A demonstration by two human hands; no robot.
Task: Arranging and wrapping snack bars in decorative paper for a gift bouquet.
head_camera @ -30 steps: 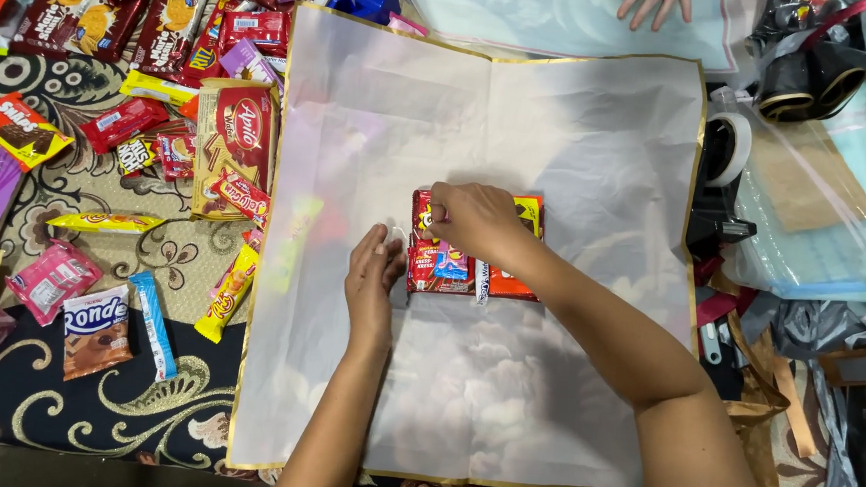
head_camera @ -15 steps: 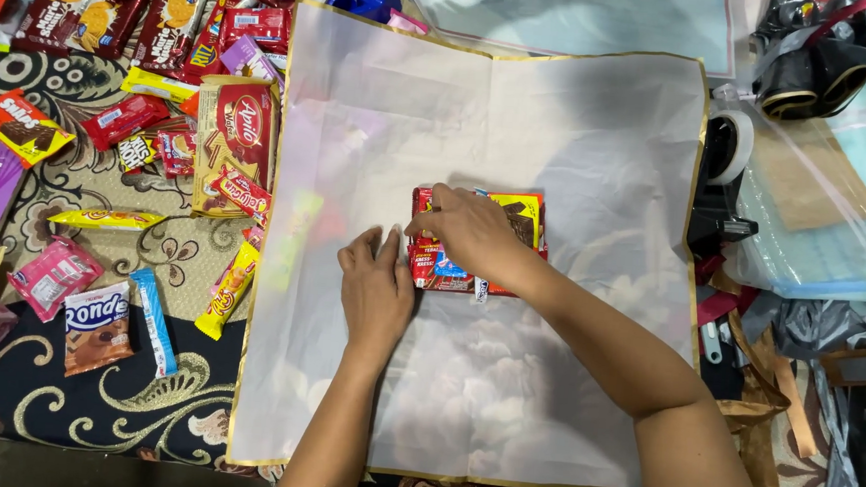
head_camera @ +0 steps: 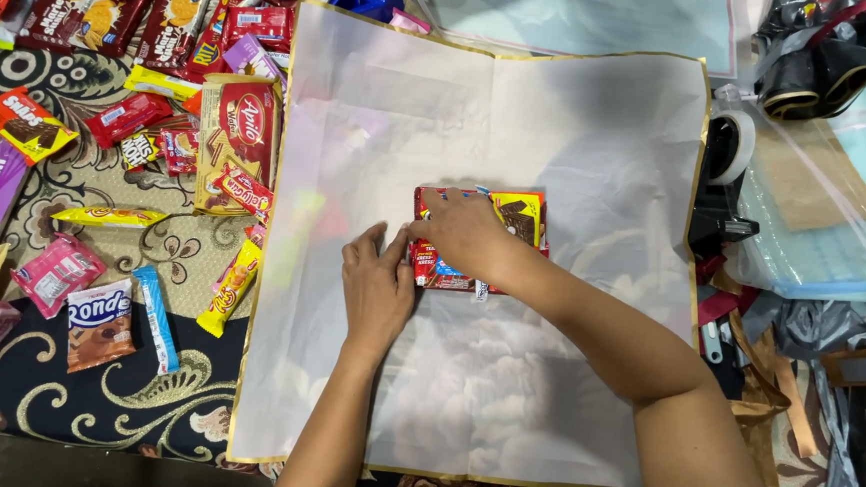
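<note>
A large white translucent wrapping sheet with a gold edge (head_camera: 561, 121) lies spread flat in front of me. At its middle sits a small stack of red and yellow snack packets (head_camera: 520, 219). My right hand (head_camera: 466, 233) rests palm down on top of the stack and covers most of it. My left hand (head_camera: 378, 288) lies flat against the stack's left side, fingers together and touching the packets' edge. Neither hand lifts anything off the sheet.
Many loose snack and biscuit packets (head_camera: 162, 87) lie scattered over a patterned cloth (head_camera: 63, 401) to the left. A roll of clear tape (head_camera: 731, 146) and a dispenser sit at the sheet's right edge. Plastic sheets and cardboard (head_camera: 808, 176) lie further right.
My left hand has slid right along the sheet until it touches the stack's left side. My right hand has stayed on top of the packets.
</note>
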